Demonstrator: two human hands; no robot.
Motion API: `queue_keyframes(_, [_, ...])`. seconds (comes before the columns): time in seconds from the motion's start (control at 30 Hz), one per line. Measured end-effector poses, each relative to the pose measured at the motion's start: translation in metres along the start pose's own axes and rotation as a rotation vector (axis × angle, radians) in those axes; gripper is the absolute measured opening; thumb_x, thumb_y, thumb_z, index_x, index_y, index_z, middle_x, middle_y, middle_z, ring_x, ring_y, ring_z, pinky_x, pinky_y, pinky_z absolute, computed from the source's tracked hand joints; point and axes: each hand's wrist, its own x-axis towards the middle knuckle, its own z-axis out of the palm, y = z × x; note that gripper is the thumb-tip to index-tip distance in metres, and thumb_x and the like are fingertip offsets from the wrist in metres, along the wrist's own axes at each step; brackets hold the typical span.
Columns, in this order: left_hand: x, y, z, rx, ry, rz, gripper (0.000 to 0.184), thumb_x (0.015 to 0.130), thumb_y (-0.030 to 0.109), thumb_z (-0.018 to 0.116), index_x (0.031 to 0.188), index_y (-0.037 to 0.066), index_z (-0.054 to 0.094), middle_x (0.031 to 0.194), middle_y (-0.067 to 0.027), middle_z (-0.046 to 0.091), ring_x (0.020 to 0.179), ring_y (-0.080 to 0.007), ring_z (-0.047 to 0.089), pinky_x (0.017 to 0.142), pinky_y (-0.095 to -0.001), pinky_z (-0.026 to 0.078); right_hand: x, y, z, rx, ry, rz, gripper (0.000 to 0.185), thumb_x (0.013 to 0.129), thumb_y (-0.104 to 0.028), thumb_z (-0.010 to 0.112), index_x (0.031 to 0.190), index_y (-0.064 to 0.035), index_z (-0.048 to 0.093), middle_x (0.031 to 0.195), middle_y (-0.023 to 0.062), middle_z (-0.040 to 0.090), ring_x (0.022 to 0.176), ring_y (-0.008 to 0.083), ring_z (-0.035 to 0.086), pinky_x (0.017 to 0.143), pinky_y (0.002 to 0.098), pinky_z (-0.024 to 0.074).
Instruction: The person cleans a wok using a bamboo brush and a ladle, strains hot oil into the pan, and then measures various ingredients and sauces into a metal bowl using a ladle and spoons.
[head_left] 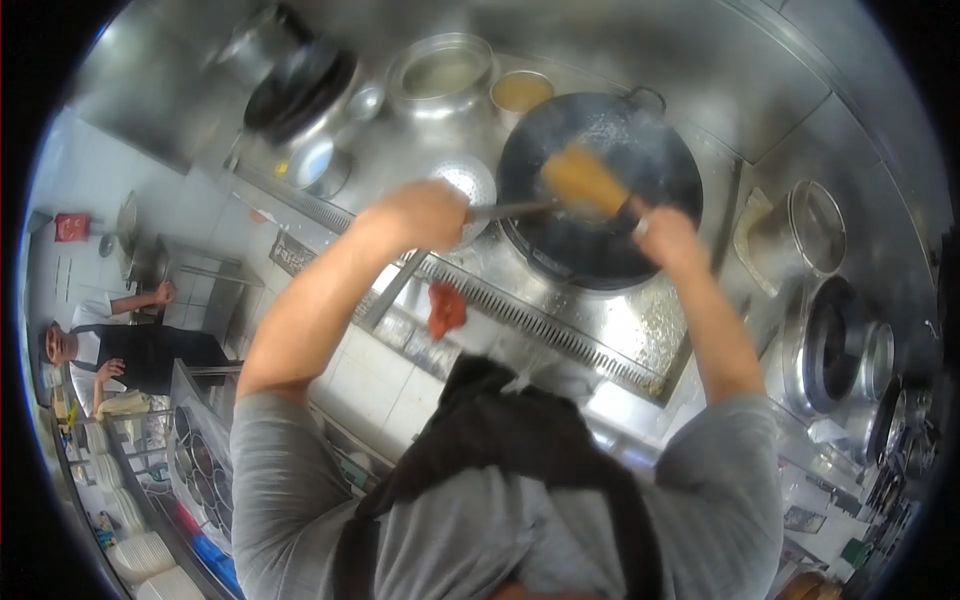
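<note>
The left hand (425, 215) is closed around a slim grey metal handle (510, 210), probably stiff and best gripped there, pointing over a large round black wok (535, 125), likely heavy and hot, best lifted by its rim loop (648, 97), while a blurred tan flared tool (583, 180), seemingly light, is gripped above it by its narrow end in the right hand (668, 238). A dark-aproned person (150, 345) stands far left, the wok sits on the shiny steel tabletop (630, 325), and a silver cylindrical pot (785, 235) stands right.

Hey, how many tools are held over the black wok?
2: a metal-handled tool in the left hand, a tan brush-like tool in the right hand. Others may be hidden.
</note>
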Motion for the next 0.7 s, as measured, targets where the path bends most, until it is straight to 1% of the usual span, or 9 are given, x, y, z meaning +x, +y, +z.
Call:
queue_keyframes(0.03, [-0.003, -0.002, 0.009, -0.048, 0.001, 0.019, 0.024, 0.081, 0.017, 0.054, 0.098, 0.005, 0.066, 0.085, -0.0193, 0.065, 0.081, -0.0357, 0.063, 0.074, -0.0439, 0.049, 0.0, 0.001, 0.005, 0.007, -0.084, -0.158, 0.051, 0.074, -0.02, 0.065, 0.124, -0.0141, 0.054, 0.095, 0.0167, 0.066, 0.089, 0.0343, 0.063, 0.081, 0.0422, 0.0505])
queue_keyframes(0.17, [-0.016, -0.043, 0.069, -0.334, 0.028, 0.082, 0.028, 0.083, 0.02, 0.056, 0.104, 0.004, 0.063, 0.076, -0.0174, 0.064, 0.061, -0.0281, 0.063, 0.057, -0.0388, 0.05, 0.01, 0.036, -0.014, 0.36, 0.099, 0.079, 0.051, 0.076, -0.02, 0.068, 0.124, -0.012, 0.055, 0.09, 0.0187, 0.066, 0.084, 0.0341, 0.064, 0.075, 0.041, 0.051])
queue_keyframes(0.23, [-0.038, -0.05, 0.092, -1.042, -0.281, 0.038, 0.033, 0.078, 0.023, 0.06, 0.101, 0.0, 0.063, 0.076, -0.0102, 0.066, 0.056, -0.0141, 0.06, 0.046, -0.0289, 0.047, 0.015, 0.06, 0.004, 0.408, 0.338, 0.128, 0.049, 0.076, -0.021, 0.068, 0.123, -0.0113, 0.057, 0.089, 0.02, 0.066, 0.084, 0.0344, 0.064, 0.076, 0.0423, 0.0496])
queue_keyframes(0.3, [-0.054, -0.048, 0.131, -1.507, -0.349, -0.036, 0.038, 0.081, 0.031, 0.062, 0.102, -0.001, 0.062, 0.072, -0.0073, 0.063, 0.049, -0.0045, 0.054, 0.035, -0.0203, 0.038, 0.004, 0.061, 0.01, 0.463, 0.323, 0.238, 0.051, 0.074, -0.022, 0.07, 0.123, -0.0124, 0.057, 0.093, 0.0208, 0.065, 0.086, 0.0366, 0.063, 0.078, 0.0422, 0.0491])
queue_keyframes(0.37, [-0.051, -0.056, 0.207, -1.922, -0.477, -0.026, 0.046, 0.083, 0.036, 0.062, 0.11, -0.002, 0.058, 0.07, -0.0071, 0.06, 0.044, -0.0055, 0.051, 0.032, -0.0206, 0.036, -0.018, 0.057, 0.018, 0.243, 0.065, -0.01, 0.051, 0.072, -0.024, 0.071, 0.121, -0.0131, 0.059, 0.096, 0.021, 0.064, 0.089, 0.0361, 0.062, 0.081, 0.0413, 0.0488])
queue_keyframes(0.47, [-0.056, -0.047, 0.217, -1.987, -0.519, -0.052, 0.038, 0.083, 0.025, 0.063, 0.11, 0.0, 0.055, 0.063, -0.0068, 0.055, 0.042, -0.0121, 0.05, 0.034, -0.0228, 0.038, -0.037, 0.061, 0.009, 0.182, 0.0, 0.106, 0.052, 0.07, -0.023, 0.072, 0.119, -0.0138, 0.06, 0.099, 0.0207, 0.064, 0.092, 0.0372, 0.061, 0.085, 0.0417, 0.0476])
queue_keyframes(0.53, [-0.054, -0.042, 0.215, -1.32, -0.264, -0.063, 0.037, 0.081, 0.027, 0.063, 0.107, 0.001, 0.056, 0.069, -0.009, 0.06, 0.053, -0.0163, 0.058, 0.047, -0.0289, 0.048, -0.044, 0.057, -0.005, 0.296, 0.098, 0.188, 0.051, 0.071, -0.024, 0.072, 0.119, -0.0138, 0.06, 0.102, 0.0205, 0.064, 0.095, 0.0379, 0.06, 0.087, 0.0408, 0.0471])
queue_keyframes(0.63, [-0.036, -0.04, 0.25, -0.848, 0.172, -0.04, 0.034, 0.08, 0.024, 0.062, 0.107, 0.005, 0.056, 0.077, -0.012, 0.064, 0.065, -0.0231, 0.063, 0.062, -0.0344, 0.051, -0.055, 0.049, 0.014, 0.501, 0.285, 0.253, 0.052, 0.072, -0.025, 0.072, 0.121, -0.0142, 0.059, 0.104, 0.0206, 0.063, 0.098, 0.0366, 0.06, 0.089, 0.0388, 0.0467])
queue_keyframes(0.7, [-0.035, -0.033, 0.242, -0.752, 0.209, -0.067, 0.033, 0.079, 0.021, 0.061, 0.109, 0.008, 0.056, 0.08, -0.0149, 0.065, 0.071, -0.0306, 0.065, 0.069, -0.0395, 0.051, -0.058, 0.041, 0.028, 0.445, 0.395, 0.147, 0.054, 0.073, -0.027, 0.072, 0.124, -0.0148, 0.057, 0.105, 0.0207, 0.063, 0.1, 0.0357, 0.061, 0.089, 0.0371, 0.0467])
